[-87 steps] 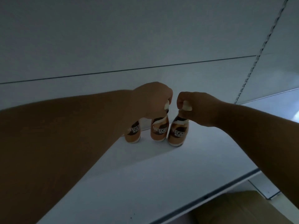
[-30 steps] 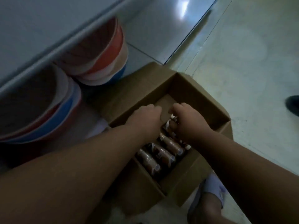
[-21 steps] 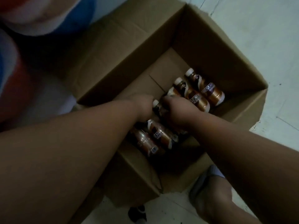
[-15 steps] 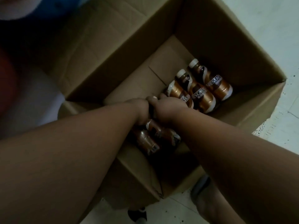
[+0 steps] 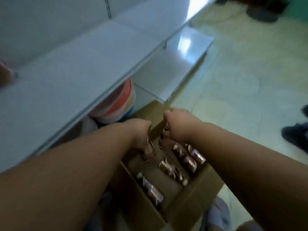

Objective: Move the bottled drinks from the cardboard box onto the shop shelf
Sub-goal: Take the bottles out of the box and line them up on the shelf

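Left hand [image 5: 139,132] and right hand [image 5: 177,125] each close around the neck of one bottle [image 5: 148,151] above the cardboard box [image 5: 190,195], where more bottles lie near its right wall, below the shelf [image 5: 70,75] edge.

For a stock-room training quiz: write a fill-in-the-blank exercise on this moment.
1. Each hand, left hand and right hand, lifts one brown bottled drink out of the ____ box.
2. The bottles left in the box lie on their ____.
3. The stacked red, white and blue bowls sit ____ the white shop shelf.

Missing words: cardboard; sides; under
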A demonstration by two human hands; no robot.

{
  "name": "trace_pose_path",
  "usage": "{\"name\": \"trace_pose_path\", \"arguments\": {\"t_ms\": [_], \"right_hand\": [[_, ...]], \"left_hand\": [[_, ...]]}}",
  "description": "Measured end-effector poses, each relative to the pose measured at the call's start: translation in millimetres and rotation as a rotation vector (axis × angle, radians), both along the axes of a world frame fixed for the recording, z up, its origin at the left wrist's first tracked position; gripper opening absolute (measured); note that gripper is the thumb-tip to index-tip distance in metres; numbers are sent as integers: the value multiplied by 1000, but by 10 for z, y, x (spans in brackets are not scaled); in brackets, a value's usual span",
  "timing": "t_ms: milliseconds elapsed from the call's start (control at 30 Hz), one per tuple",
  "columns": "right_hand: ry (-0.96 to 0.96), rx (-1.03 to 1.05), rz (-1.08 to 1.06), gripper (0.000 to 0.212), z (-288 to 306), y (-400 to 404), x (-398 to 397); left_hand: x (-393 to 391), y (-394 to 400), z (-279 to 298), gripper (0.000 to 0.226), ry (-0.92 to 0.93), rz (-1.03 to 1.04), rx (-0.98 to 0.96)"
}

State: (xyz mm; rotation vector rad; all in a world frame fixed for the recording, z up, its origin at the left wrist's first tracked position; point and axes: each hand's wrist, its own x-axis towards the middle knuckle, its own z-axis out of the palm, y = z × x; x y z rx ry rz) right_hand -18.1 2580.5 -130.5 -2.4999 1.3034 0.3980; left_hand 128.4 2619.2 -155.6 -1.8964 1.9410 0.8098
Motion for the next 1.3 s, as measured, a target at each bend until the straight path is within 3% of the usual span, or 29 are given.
{"name": "trace_pose_path", "arguments": {"t_ms": [133,200,300,433,567,867,1033,1167,1300], "right_hand": [[73,-184,94,49,1491,231,472],[77,-265,121,41,2036,407,663],[9,-332,91,34,2572,643,901],[-120,-375,96,32,2843,704,1319],[-260,-422,159,33,2719,578,1901],[-515,-356,126,27,1742,-89,3003],[-554,-283,148,27,1400,-577,3419],[-545,-234,205,27,1303,-725,3654],[-595,-186,188,31,1307,-800,3809]], "left_hand": [[499,303,1463,32,17,63,-299],[704,506,1997,28,9,83,-421],[986,800,2588,27,4,94,-580],[1490,1045,2977,26,-63,122,-685],[2103,1087,2968,27,-96,158,-720],[2908,466,2099,24,-133,250,-848],[3084,32,1797,43,-226,322,-782],[3202,-138,1776,21,-313,293,-763],[3201,-154,1806,18,-315,357,-807]]}}
